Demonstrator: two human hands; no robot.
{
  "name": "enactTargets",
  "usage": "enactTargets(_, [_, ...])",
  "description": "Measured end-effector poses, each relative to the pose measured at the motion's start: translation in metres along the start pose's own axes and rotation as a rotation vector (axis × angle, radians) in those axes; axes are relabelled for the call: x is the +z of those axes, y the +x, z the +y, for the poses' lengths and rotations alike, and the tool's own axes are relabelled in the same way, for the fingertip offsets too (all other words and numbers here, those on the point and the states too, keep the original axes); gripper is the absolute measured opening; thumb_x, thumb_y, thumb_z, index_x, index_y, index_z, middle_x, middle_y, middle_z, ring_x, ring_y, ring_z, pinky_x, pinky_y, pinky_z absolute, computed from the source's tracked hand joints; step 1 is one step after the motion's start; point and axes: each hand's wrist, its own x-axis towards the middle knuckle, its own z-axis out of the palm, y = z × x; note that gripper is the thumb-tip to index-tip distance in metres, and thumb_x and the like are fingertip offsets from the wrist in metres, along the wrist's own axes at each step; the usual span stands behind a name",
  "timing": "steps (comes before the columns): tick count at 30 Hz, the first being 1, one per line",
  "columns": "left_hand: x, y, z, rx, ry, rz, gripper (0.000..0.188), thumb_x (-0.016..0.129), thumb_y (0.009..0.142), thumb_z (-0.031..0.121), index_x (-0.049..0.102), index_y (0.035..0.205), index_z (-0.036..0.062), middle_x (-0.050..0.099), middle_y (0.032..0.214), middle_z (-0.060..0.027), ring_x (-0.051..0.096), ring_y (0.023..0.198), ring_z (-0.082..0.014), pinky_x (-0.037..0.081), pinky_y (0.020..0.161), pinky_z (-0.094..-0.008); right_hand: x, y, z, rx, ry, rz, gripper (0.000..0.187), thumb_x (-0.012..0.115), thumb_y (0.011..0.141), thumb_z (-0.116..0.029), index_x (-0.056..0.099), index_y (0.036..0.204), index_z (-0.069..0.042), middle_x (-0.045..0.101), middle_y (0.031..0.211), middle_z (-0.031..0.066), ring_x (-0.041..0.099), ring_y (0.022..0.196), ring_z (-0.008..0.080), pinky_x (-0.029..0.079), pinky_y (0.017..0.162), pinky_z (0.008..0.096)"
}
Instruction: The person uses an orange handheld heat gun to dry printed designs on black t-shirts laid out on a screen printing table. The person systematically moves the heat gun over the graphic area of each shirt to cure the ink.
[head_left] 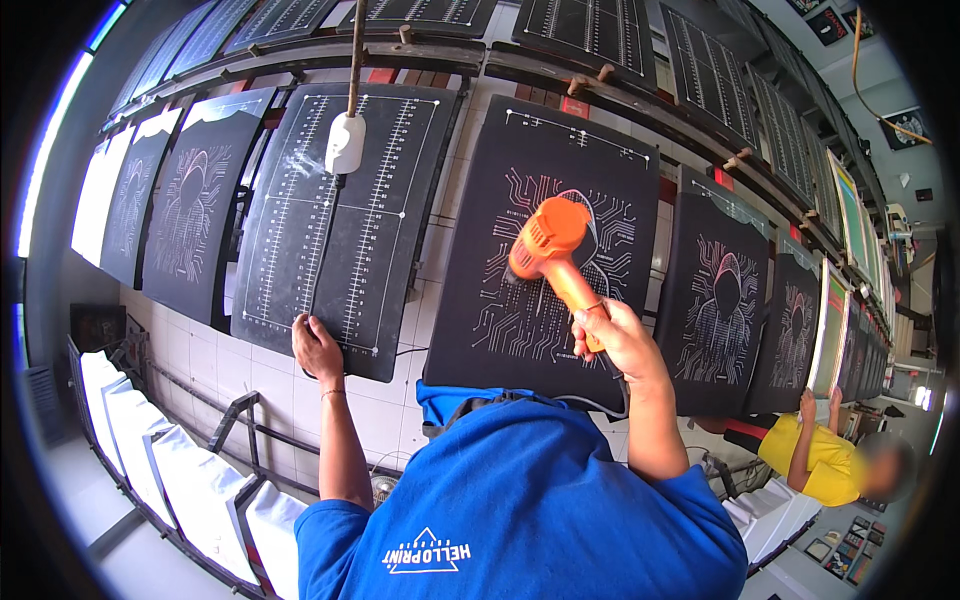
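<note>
My right hand [620, 338] is wrapped round the handle of an orange heat gun [555, 240]. Its dark nozzle points down over the printed hooded-figure and circuit-line design on a black T-shirt [470, 330], which is spread on a board. At the near edge of a bare black board with white ruler marks [385, 240], my left hand [318, 347] has its fingers closed on a black power cord [322, 245]. That cord runs up the board to a white socket block [346, 143] hanging from above. Part of the cord beyond my left hand is hidden.
More printed black shirts [190, 200] lie on boards to both sides. A dark rail [610, 85] runs behind them, with another row of boards beyond. White cloths [190, 480] hang on a low rack at near left. A person in yellow [815, 455] handles a screen frame [830, 330] at right.
</note>
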Motion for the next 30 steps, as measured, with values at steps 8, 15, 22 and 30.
enactTargets(8, [0.001, 0.0, -0.005, -0.001, -0.005, -0.001, 0.033, 0.048, 0.1, 0.028, 0.061, 0.113, 0.0009, 0.065, 0.109, -0.0165, 0.061, 0.103, -0.035, 0.046, 0.089, -0.042, -0.007, -0.016, 0.01, 0.017, -0.015, 0.028, 0.03, 0.063, 0.093, -0.031, 0.056, 0.097, -0.002, 0.059, 0.077, 0.0018, 0.062, 0.064, 0.0099, 0.049, 0.055, 0.0235])
enactTargets(15, [0.003, 0.0, -0.003, 0.032, 0.007, 0.029, 0.035, 0.047, 0.101, 0.03, 0.06, 0.115, 0.0015, 0.065, 0.106, -0.0169, 0.062, 0.101, -0.0339, 0.046, 0.088, -0.0408, 0.016, -0.027, 0.012, 0.026, -0.026, 0.083, 0.03, 0.062, 0.094, -0.03, 0.055, 0.1, -0.001, 0.059, 0.079, 0.0026, 0.063, 0.065, 0.0106, 0.05, 0.053, 0.0232])
enactTargets(22, [-0.001, 0.0, 0.001, 0.014, -0.001, 0.008, 0.035, 0.048, 0.1, 0.03, 0.061, 0.114, 0.0013, 0.065, 0.109, -0.0162, 0.061, 0.103, -0.0344, 0.046, 0.089, -0.0416, 0.042, -0.014, 0.015, 0.06, -0.007, -0.1, 0.03, 0.061, 0.095, -0.03, 0.054, 0.101, -0.001, 0.059, 0.083, 0.0034, 0.063, 0.068, 0.0107, 0.051, 0.058, 0.0248])
enactTargets(30, [-0.003, -0.001, -0.003, -0.021, -0.023, -0.016, 0.036, 0.048, 0.1, 0.031, 0.061, 0.114, 0.001, 0.065, 0.112, -0.0159, 0.061, 0.105, -0.0345, 0.045, 0.091, -0.0421, 0.051, -0.026, 0.017, 0.09, -0.053, -0.117, 0.03, 0.061, 0.095, -0.03, 0.054, 0.105, -0.002, 0.059, 0.082, 0.0028, 0.062, 0.068, 0.011, 0.05, 0.059, 0.024])
